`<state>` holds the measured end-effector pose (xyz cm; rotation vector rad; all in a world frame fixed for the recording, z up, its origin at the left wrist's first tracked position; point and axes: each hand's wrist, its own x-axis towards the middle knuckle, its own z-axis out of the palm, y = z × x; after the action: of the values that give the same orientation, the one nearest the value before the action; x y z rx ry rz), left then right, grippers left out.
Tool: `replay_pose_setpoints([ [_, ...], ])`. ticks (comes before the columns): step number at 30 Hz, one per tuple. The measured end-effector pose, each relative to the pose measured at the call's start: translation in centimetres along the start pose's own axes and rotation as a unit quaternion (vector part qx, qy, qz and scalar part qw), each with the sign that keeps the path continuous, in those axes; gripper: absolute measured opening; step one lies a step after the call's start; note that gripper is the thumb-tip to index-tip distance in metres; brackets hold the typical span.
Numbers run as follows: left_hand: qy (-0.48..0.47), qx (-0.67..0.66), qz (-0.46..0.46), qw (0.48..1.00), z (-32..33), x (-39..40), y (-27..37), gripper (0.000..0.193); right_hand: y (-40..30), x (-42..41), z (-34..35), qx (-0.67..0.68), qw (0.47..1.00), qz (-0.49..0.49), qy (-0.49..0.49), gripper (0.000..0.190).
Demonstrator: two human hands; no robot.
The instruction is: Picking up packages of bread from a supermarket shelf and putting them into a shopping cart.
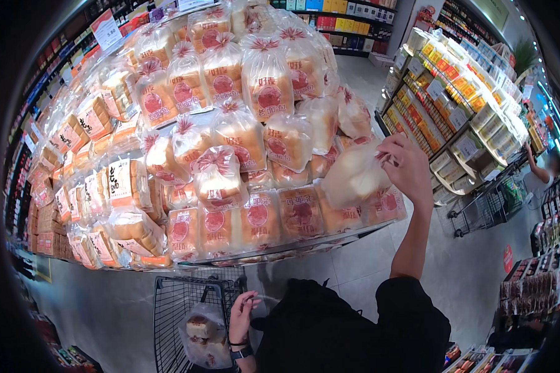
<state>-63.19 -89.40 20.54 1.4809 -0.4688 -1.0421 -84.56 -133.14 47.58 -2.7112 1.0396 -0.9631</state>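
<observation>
My right hand point(403, 163) grips the gathered neck of a clear plastic bag of bread point(352, 175) at the right end of a large bread display. The bag is over the front row of bagged loaves point(301, 212). Low in front of me, beside the rim of a shopping cart point(186, 279), is my left hand point(242, 310), its fingers slightly bent and apart, a dark watch on the wrist. Inside the cart lies a clear plastic bag with several bread loaves point(207, 333). More tied bags of bread point(268, 86) are piled up behind the front row.
Wrapped sliced loaves point(126, 184) fill the display's left side. A price sign point(106, 30) stands at its upper left. To the right is a shelf unit of packaged goods point(429, 107), with another cart point(478, 210) beside it. A person point(539, 177) is at the far right.
</observation>
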Motion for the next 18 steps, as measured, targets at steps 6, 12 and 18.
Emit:
replay_pose_setpoints([
  [6,0.036,-0.053,0.04,0.997,1.4,-0.1,4.4,0.033,-7.0,-1.7,-1.0,0.224,0.961,-0.143,-0.069,0.028],
  [12,0.079,-0.391,0.051,0.916,2.4,-0.6,4.9,0.048,-15.5,-1.9,4.2,0.481,0.813,-0.274,-0.182,0.039],
  [18,0.112,-0.535,0.072,0.834,0.9,-4.6,5.6,0.061,-23.6,-4.6,7.9,0.384,0.813,-0.362,-0.246,0.034],
])
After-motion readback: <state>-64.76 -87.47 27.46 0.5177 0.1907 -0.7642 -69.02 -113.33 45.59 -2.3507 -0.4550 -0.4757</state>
